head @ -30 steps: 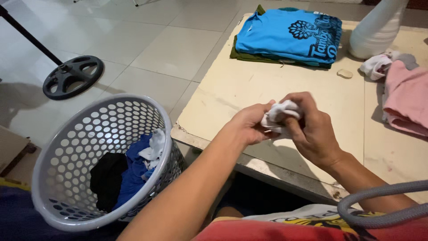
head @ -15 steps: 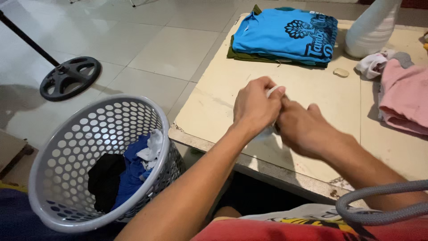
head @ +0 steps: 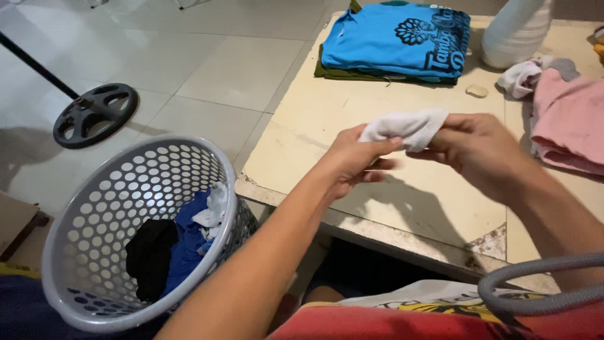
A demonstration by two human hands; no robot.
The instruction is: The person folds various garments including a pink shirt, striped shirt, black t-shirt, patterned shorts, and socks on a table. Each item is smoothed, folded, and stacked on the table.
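A white sock (head: 406, 127) is gripped between closed left hand (head: 352, 160) and right hand (head: 481, 148), held above the cream table (head: 340, 119). Laundry basket (head: 82, 252) sits at left on the floor.

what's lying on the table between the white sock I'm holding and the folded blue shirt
In the head view, the stretch of table between the white sock and the folded blue shirt is bare.

both hands — left hand (head: 352, 160), right hand (head: 481, 151) — pinch a white sock (head: 406, 126) above the cream table (head: 314, 119).
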